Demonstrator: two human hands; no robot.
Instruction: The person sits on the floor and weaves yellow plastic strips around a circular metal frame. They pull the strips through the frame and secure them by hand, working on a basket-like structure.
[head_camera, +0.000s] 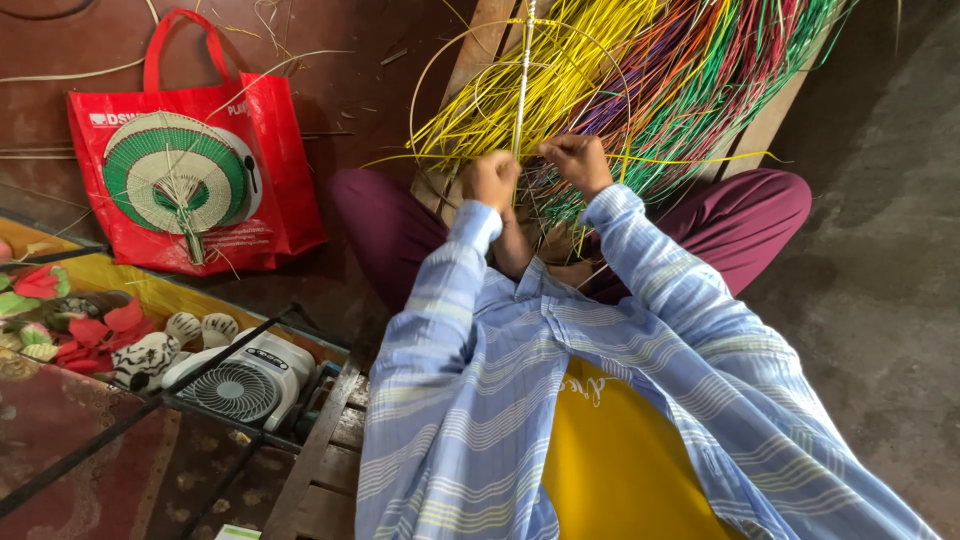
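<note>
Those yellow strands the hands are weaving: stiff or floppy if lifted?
The yellow strands look thin and springy: they fan out in long arcs, so probably flex rather than hang limp. Likely very light. Both the left hand and right hand pinch them closed-fisted, suggesting they slip easily.

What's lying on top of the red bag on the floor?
A round woven fan, green and cream, lies flat on the red bag with its handle pointing toward the bag's bottom edge. It covers much of the bag's print. Whether anything is inside the bag cannot be seen.
</note>
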